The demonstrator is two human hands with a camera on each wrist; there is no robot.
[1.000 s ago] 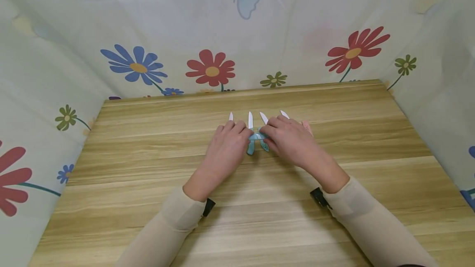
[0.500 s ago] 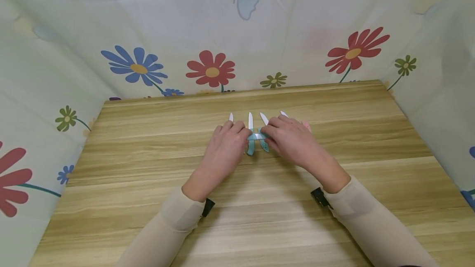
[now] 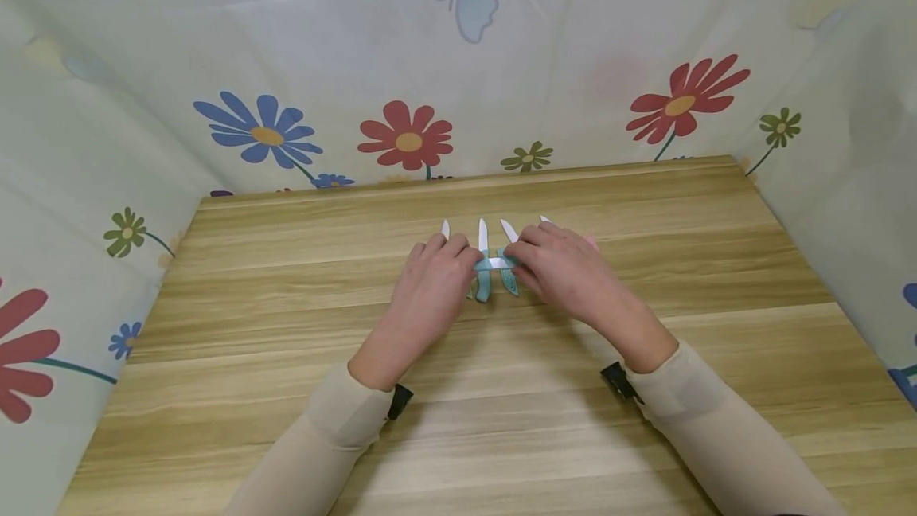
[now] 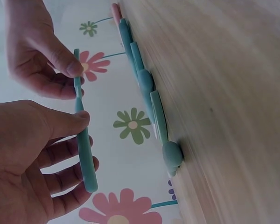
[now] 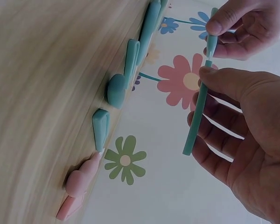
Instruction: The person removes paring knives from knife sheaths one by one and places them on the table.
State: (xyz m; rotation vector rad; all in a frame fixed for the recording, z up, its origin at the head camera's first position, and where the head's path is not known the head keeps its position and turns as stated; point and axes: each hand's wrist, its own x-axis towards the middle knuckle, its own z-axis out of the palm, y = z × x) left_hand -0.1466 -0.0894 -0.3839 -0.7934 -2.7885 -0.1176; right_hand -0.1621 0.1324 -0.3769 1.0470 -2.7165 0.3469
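Above the table, my left hand (image 3: pixel 433 285) pinches the rounded teal handle (image 4: pixel 86 163) of a paring knife. My right hand (image 3: pixel 562 273) pinches a flat teal knife sheath (image 5: pixel 197 122), in line with that handle. A short stretch of pale blade (image 3: pixel 497 263) shows between the two hands; the rest of it is hidden. Beneath lie several knives with pale blades, among them a teal-handled knife (image 3: pixel 483 285) and a teal patterned sheath or handle (image 3: pixel 509 283). Pink pieces (image 5: pixel 81 179) lie at the right end of the row, partly hidden by my right hand in the head view.
The wood-grain table (image 3: pixel 458 436) spreads around the row of knives. A white curtain (image 3: pixel 308 38) printed with flowers and a butterfly closes off its back and sides.
My left hand has shifted slightly left with the knife handle, and a longer stretch of blade shows between the hands. My right hand has stayed nearly in place; the row of knives looks unmoved.
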